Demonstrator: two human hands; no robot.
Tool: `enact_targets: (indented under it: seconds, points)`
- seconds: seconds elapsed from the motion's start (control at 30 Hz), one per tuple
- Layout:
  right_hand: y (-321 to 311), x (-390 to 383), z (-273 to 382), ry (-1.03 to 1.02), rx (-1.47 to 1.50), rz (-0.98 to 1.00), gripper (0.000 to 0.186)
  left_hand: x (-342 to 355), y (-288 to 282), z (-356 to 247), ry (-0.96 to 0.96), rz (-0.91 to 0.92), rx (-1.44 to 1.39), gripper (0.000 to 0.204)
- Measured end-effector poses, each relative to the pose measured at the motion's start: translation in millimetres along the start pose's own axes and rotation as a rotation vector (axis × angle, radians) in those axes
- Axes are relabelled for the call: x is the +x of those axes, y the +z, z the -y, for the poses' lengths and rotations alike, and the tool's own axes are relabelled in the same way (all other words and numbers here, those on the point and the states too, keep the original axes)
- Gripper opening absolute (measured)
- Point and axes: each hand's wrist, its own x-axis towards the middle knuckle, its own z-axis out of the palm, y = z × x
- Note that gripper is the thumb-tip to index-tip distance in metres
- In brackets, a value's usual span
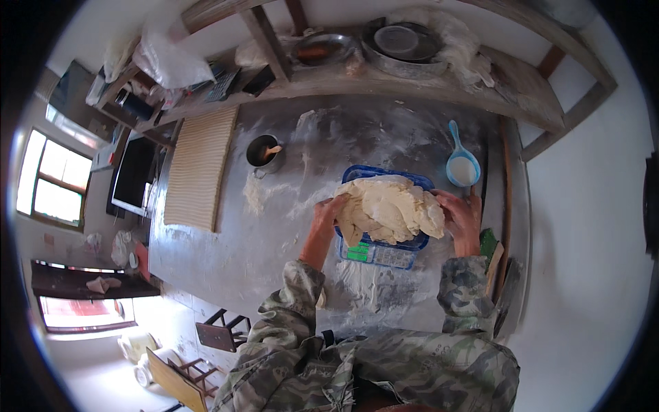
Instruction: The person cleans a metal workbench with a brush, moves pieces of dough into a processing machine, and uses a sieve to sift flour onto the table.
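Two hands on one slab of dough (392, 206). Left hand (328, 214) grips its left end, right hand (461, 211) its right end; fingers curl in against the edges, tips partly hidden, so can't tell how far under they reach. Dough spans the gap between the hands, directly over the blue tray (353, 171), covering most of it. Can't tell from above how much weight the tray takes.

Why two-ended: dough looks soft, wide and lumpy; a single-sided hold would probably let it sag or tear. Left lower corner already droops past the tray rim.

Scale panel (392, 257) sits at the tray's near edge, facing the wearer, presumably for easy reading. Blue scoop (458, 150) with white contents lies beyond the right hand, likely parked there to stay reachable yet out of the way. Metal cup (267, 169) stands far left of the dough, a wooden-looking handle inside. Loose flour (364, 285) on the tabletop (226, 275), probably against sticking.
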Motion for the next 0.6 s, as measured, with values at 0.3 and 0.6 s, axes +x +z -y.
enact_targets:
  seconds: [0.3, 0.6]
  points:
    - [39.9, -62.3, 8.9, -0.078, 0.114, -0.027, 0.047, -46.7, -11.4, -22.7, 0.109, -0.01, -0.001, 0.042]
    - [71.4, -109.5, -31.6, -0.143, -0.047, 0.083, 0.092, -144.0, -75.8, -12.6, 0.136, -0.216, 0.01, 0.042]
